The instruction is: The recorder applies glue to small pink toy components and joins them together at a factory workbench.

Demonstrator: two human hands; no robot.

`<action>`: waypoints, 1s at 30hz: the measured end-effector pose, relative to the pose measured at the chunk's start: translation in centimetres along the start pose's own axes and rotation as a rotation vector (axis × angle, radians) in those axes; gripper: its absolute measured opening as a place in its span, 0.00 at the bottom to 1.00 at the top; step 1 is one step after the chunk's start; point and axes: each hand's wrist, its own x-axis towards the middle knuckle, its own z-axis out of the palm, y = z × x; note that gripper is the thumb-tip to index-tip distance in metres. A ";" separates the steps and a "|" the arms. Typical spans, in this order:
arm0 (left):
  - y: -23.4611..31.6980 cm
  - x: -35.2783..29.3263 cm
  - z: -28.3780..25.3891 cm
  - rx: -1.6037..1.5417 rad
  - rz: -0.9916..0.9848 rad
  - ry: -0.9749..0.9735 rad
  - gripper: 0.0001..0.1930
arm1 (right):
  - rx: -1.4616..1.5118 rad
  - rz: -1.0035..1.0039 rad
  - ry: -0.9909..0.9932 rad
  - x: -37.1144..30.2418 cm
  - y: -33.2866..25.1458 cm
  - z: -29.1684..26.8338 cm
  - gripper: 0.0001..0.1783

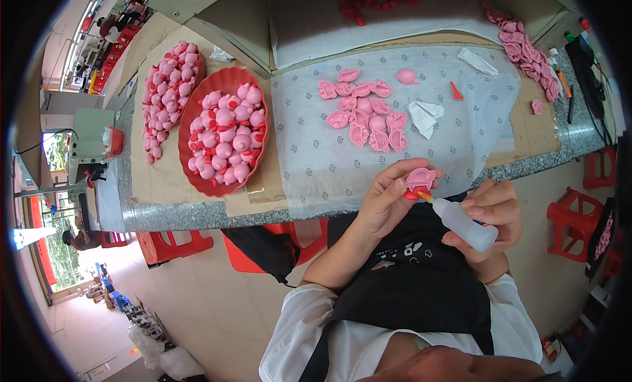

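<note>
Near the table's front edge, my left hand (pixel 383 203) pinches a pink hollow piece with a scalloped rim (pixel 421 178). A small glossy red part (pixel 411 195) shows just below it; whether the two are joined I cannot tell. Closed around a translucent white squeeze bottle (pixel 466 226), my right hand (pixel 498 209) tilts it toward the left hand. The bottle's thin orange nozzle (pixel 426 198) meets or nearly meets the red part. Beyond my hands, several pink scalloped pieces (pixel 359 133) and a few round pink ones (pixel 407 76) lie on the white printed sheet (pixel 306 164).
A red scalloped tray (pixel 186 163) of pink-and-red round pieces stands left, beside another heap of them (pixel 170 79). Crumpled white tissue (pixel 425 117) and a red scrap (pixel 455 90) lie on the sheet. Pink pieces (pixel 526 53) pile at far right, near an orange pen-like tool (pixel 563 83).
</note>
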 end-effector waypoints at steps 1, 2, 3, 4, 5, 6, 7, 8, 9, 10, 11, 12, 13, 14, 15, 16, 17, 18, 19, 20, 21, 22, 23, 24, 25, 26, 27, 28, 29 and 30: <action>0.0 0.0 0.0 0.004 0.001 0.005 0.24 | 0.000 0.000 0.000 0.0 -0.1 0.0 0.29; 0.0 0.0 0.0 0.004 0.001 0.004 0.24 | -0.037 0.008 -0.001 0.0 -0.1 0.1 0.26; -0.1 0.0 0.0 0.002 0.000 0.001 0.24 | -0.074 0.017 -0.001 -0.1 -0.2 0.2 0.24; -0.1 0.0 -0.1 -0.001 -0.001 -0.002 0.24 | -0.074 0.017 -0.002 0.0 -0.1 0.1 0.24; -0.1 0.0 -0.1 -0.001 -0.001 -0.003 0.24 | -0.034 0.001 0.003 0.0 0.0 0.0 0.26; -0.1 0.0 -0.1 0.001 0.000 -0.003 0.24 | 0.006 -0.015 0.008 0.0 0.0 0.0 0.29; -0.2 0.0 -0.1 0.003 0.000 -0.004 0.24 | 0.005 -0.015 0.008 0.0 0.0 -0.1 0.29; -0.2 0.1 0.0 0.002 0.000 -0.005 0.24 | 0.011 -0.020 0.018 0.0 0.0 -0.1 0.29; -0.2 0.1 0.0 0.001 -0.001 -0.011 0.24 | 0.017 -0.026 0.028 0.0 -0.1 -0.2 0.29; -0.2 0.1 0.0 0.000 -0.002 -0.015 0.24 | 0.018 -0.026 0.028 0.0 0.0 -0.1 0.29; -0.2 0.1 0.0 0.000 -0.001 -0.014 0.24 | 0.014 -0.017 0.017 0.0 0.0 0.0 0.29; -0.2 0.0 0.0 -0.002 -0.006 -0.010 0.24 | 0.011 -0.009 0.005 0.1 0.0 0.1 0.29; -0.2 0.0 0.0 -0.005 -0.010 -0.006 0.24 | 0.011 -0.009 0.005 0.1 0.0 0.1 0.29; -0.2 0.0 0.0 -0.005 -0.009 -0.005 0.24 | -0.003 -0.012 -0.005 0.1 0.0 0.1 0.29; -0.1 0.0 0.0 -0.004 -0.016 0.002 0.24 | -0.017 -0.016 -0.014 0.1 0.0 0.2 0.29; -0.1 0.0 0.0 -0.003 -0.025 0.006 0.25 | -0.018 -0.015 -0.014 0.1 0.0 0.2 0.29; -0.1 0.0 0.0 -0.004 -0.027 0.006 0.25 | -0.013 -0.024 -0.008 0.1 0.0 0.2 0.29; -0.1 0.0 0.1 -0.002 -0.026 0.001 0.25 | -0.007 -0.033 -0.003 0.1 -0.1 0.2 0.29; -0.1 0.0 0.1 0.001 -0.023 -0.003 0.24 | -0.007 -0.032 -0.003 0.1 -0.1 0.2 0.29; -0.1 0.0 0.1 0.001 -0.024 -0.003 0.24 | 0.009 -0.033 0.010 0.0 -0.1 0.1 0.29; -0.1 0.1 0.0 -0.001 -0.021 -0.007 0.24 | 0.026 -0.034 0.023 0.0 -0.1 0.0 0.29; -0.1 0.0 0.0 -0.002 -0.017 -0.011 0.24 | 0.027 -0.034 0.022 0.0 -0.1 0.0 0.29; -0.1 0.0 0.0 -0.002 -0.017 -0.010 0.24 | 0.008 -0.027 0.017 0.0 0.0 0.0 0.29; -0.2 0.0 -0.1 0.000 -0.016 -0.018 0.24 | -0.011 -0.019 0.012 0.0 0.0 0.0 0.29; -0.2 0.0 -0.1 0.001 -0.017 -0.027 0.23 | -0.012 -0.019 0.013 -0.1 0.0 0.0 0.29; -0.2 0.0 -0.1 0.000 -0.018 -0.028 0.23 | -0.034 -0.009 -0.007 -0.2 0.0 0.1 0.26; -0.2 0.0 -0.1 0.002 -0.017 -0.025 0.23 | -0.056 0.002 -0.027 -0.2 0.0 0.1 0.24; -0.2 0.0 -0.1 0.005 -0.015 -0.021 0.23 | -0.056 0.002 -0.026 -0.2 -0.1 0.2 0.24; -0.2 0.0 -0.1 0.005 -0.016 -0.021 0.23 | -0.045 -0.024 -0.003 -0.1 -0.1 0.2 0.26; -0.2 0.0 0.0 0.007 -0.012 -0.021 0.23 | -0.033 -0.050 0.020 0.0 -0.1 0.3 0.27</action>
